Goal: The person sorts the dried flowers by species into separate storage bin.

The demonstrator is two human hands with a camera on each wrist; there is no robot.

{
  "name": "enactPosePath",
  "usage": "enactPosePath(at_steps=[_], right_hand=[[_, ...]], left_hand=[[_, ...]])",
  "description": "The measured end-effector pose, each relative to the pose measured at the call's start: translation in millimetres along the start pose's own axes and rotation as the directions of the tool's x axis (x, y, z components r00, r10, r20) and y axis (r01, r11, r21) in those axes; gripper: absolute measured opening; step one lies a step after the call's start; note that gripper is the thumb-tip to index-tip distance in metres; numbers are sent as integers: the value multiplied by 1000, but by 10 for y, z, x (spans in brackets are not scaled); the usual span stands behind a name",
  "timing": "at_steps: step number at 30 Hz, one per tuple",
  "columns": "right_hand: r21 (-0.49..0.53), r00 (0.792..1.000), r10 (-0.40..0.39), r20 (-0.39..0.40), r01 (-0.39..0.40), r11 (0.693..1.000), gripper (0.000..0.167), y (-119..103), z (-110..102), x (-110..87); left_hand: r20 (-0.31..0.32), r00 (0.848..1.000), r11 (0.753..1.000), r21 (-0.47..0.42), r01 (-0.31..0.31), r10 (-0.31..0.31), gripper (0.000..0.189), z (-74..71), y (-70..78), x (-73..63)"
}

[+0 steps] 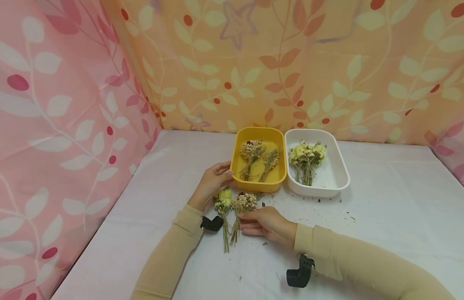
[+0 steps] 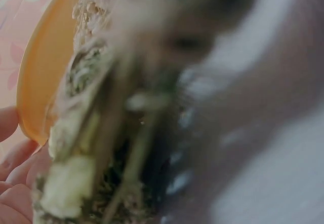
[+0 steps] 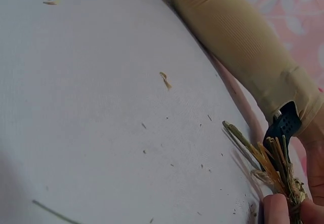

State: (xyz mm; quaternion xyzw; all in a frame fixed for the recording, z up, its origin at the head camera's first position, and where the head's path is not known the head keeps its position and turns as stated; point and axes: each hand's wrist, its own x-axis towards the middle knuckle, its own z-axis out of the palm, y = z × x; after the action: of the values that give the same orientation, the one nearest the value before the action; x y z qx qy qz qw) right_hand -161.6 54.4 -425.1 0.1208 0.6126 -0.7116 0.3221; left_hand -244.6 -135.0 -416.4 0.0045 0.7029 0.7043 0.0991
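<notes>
My right hand [image 1: 267, 225] pinches a tied bunch of cream dried flowers [image 1: 245, 202] just above the table. In the right wrist view its bound stems [image 3: 278, 171] show between thumb and fingers. Beside it, to the left, is a bunch of pale yellow dried flowers [image 1: 223, 200] with its stems toward the front. My left hand [image 1: 213, 183] touches the left side of the yellow tray [image 1: 260, 186], its fingers extended along the wall. Blurred flowers [image 2: 68, 186] cover much of the left wrist view and hide part of that hand.
Two dried bunches [image 1: 251, 152] lie in the yellow tray. Right against it stands a white tray [image 1: 338, 166] holding yellow bunches [image 1: 308, 156]. Bits of stem and leaf [image 1: 348, 216] are scattered over the white-covered table [image 1: 397, 233]. Patterned cloth [image 1: 292, 62] hangs behind and at the sides.
</notes>
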Motion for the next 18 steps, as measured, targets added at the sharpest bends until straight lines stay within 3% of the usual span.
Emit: enactPosePath(at_steps=[12,18], right_hand=[[112,999,-19,48,13,994,30,-28,64,-19],[106,1000,-19,11,18,994,23,-10,88,-8]], left_hand=[[6,1000,1000,4,3,-3,50,-8,-5,8],[3,1000,1000,14,8,-8,49,-11,-2,9]])
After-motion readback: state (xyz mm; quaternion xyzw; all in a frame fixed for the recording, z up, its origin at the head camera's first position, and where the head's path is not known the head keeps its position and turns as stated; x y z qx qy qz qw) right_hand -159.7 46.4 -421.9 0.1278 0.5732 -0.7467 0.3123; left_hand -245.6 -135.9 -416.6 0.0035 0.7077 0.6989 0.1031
